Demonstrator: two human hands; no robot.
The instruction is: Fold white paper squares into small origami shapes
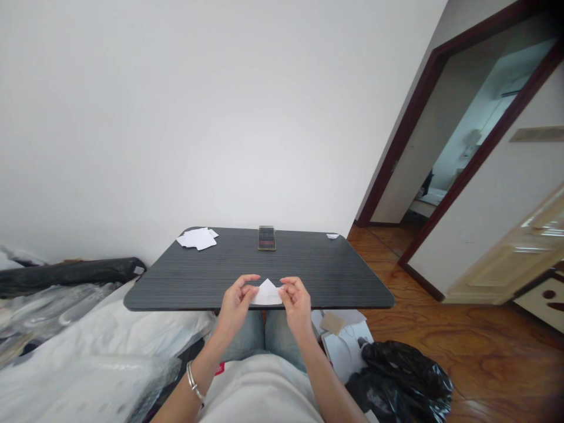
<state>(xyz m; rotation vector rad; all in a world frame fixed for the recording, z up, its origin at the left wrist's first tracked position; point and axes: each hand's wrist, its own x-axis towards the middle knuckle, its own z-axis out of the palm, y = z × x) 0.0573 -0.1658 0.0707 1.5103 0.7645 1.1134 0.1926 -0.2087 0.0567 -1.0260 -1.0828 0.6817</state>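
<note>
A small piece of folded white paper (267,293), peaked at the top, is held up at the near edge of the dark table (304,267). My left hand (238,298) pinches its left corner between thumb and fingers. On the opposite corner, my right hand (295,301) has a similar thumb-and-finger grip. Toward the back left lies a loose stack of white paper sheets (198,238). Another small folded white paper (332,236) rests near the far right corner.
A dark phone-like device (267,238) stands at the table's back middle, near the white wall (264,117). White plastic-wrapped goods (88,352) lie at left. Black plastic bags (405,376) and a white box (343,352) sit on the floor at right, before a doorway.
</note>
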